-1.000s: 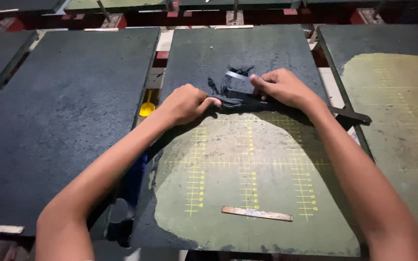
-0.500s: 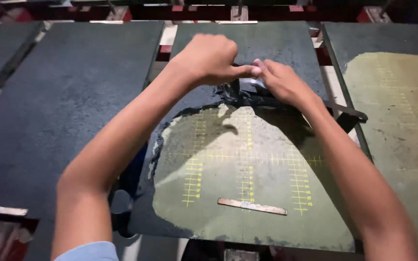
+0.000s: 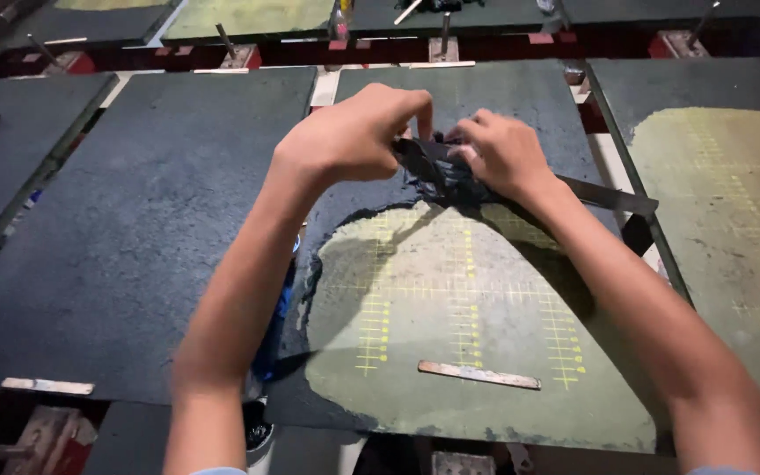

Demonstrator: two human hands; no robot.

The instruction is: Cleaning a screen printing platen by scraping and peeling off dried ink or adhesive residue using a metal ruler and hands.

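My left hand [image 3: 354, 136] and right hand [image 3: 499, 154] pinch a dark crumpled cloth [image 3: 446, 176] above the gridded green board [image 3: 468, 352], among dark neighbouring boards [image 3: 134, 220] on red frames [image 3: 485, 44].

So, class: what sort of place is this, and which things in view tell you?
Probably a screen-printing workshop. Rows of flat dark platens stand side by side, the middle platen carries yellow alignment grid lines, and the left hand and right hand work a dark, ink-smeared scraper.
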